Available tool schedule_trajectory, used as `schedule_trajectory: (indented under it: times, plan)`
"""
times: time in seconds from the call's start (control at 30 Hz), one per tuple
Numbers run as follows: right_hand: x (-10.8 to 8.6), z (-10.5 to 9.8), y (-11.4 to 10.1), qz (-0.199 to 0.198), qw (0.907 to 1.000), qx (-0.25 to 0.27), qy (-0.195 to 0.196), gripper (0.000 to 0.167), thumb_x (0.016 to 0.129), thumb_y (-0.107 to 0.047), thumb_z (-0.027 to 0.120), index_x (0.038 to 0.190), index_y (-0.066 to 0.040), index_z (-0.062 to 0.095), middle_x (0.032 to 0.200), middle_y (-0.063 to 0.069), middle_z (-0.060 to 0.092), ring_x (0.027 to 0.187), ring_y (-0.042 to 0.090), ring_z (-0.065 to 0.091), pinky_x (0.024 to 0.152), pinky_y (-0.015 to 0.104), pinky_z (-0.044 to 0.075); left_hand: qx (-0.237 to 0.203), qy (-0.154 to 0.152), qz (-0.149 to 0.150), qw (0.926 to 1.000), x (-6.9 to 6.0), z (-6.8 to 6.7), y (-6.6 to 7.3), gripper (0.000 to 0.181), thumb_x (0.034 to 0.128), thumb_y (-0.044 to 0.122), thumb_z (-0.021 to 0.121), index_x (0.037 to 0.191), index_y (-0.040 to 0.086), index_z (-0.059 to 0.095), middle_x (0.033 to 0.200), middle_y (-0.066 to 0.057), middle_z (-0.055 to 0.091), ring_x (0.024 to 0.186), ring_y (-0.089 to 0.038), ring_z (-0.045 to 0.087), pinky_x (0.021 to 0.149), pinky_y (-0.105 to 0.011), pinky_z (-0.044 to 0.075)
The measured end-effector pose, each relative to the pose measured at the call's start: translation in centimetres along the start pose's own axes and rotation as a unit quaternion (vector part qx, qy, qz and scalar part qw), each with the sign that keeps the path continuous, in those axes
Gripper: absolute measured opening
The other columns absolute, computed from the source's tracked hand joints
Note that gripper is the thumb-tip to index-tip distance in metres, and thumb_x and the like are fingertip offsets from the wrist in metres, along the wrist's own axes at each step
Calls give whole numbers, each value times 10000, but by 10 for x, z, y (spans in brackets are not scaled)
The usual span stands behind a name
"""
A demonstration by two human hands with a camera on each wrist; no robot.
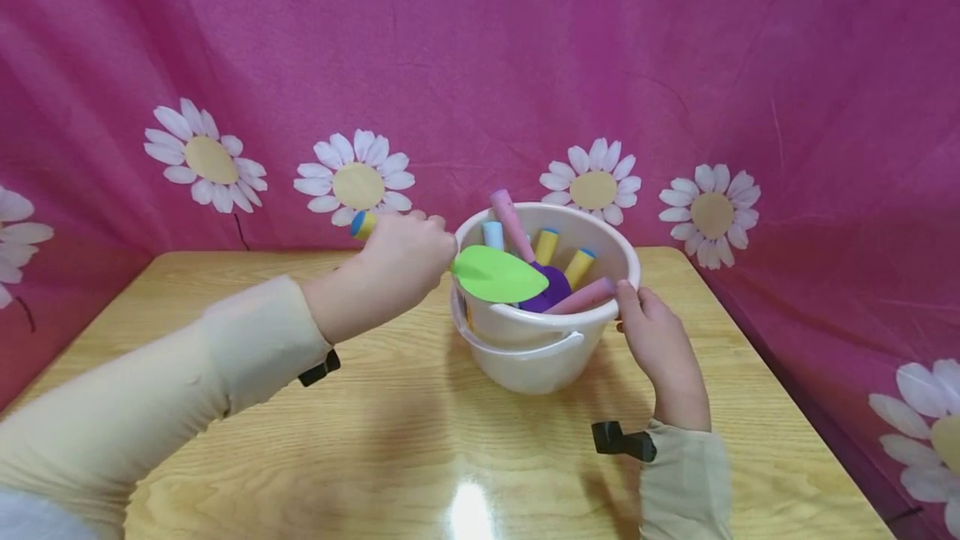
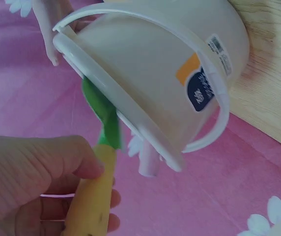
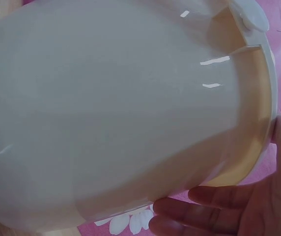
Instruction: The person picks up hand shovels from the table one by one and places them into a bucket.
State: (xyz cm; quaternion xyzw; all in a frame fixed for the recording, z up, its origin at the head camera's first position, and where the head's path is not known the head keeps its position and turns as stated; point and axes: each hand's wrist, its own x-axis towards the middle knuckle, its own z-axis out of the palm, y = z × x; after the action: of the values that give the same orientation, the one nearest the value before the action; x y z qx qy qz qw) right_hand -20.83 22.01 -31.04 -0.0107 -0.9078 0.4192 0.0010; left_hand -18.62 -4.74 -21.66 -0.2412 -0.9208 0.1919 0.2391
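Observation:
My left hand (image 1: 411, 257) grips the yellow handle (image 2: 94, 196) of a hand trowel with a light green blade (image 1: 498, 273). That blade reaches over the near left rim of a white bucket (image 1: 525, 373), tip toward the bucket's middle. On the bucket's right side my right hand (image 1: 663, 340) holds the rim, thumb at the top edge and fingers (image 3: 224, 196) against the outer wall. Inside stand several tools: pink handles (image 1: 510, 219), yellow handles (image 1: 580, 267), a pale blue handle (image 1: 492, 234) and a purple blade (image 1: 551, 286). Their lower ends are hidden.
The bucket stands on a wooden table (image 1: 360, 440), its white carrying handle (image 1: 525, 348) hanging down the near side. A label (image 2: 199, 91) is on its wall. Behind and beside the table hangs a pink cloth (image 1: 465, 65) with white daisies.

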Motion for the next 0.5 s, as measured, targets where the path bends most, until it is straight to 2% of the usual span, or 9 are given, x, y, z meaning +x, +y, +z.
schedule_trajectory:
  times: [0.33, 0.43, 0.5]
  plan:
    - [2, 0, 0, -56, 10000, -36, 38, 702, 908, -561, 167, 1305, -16, 363, 1213, 234, 469, 1058, 352, 472, 857, 535, 355, 452, -670, 394, 9960, 22, -13, 14, 103, 774, 81, 611, 811, 148, 680, 741, -21, 617, 652, -176, 561, 586, -294, 434]
    - [2, 0, 0, 1, 10000, 13, 4, 725, 897, -583, 165, 1317, -20, 349, 1228, 230, 458, 1070, 353, 464, 864, 539, 350, 651, -656, 578, 9940, 29, -14, 22, 111, 786, 110, 605, 840, 162, 687, 738, 5, 619, 648, -154, 556, 589, -274, 418]
    - [1, 0, 0, 37, 10000, 40, -27, 738, 892, -593, 164, 1326, -23, 337, 1237, 226, 453, 1078, 354, 459, 870, 541, 346, 763, -474, 667, 9937, 32, -13, 28, 125, 793, 117, 597, 862, 166, 688, 732, 17, 619, 643, -141, 555, 586, -266, 415]
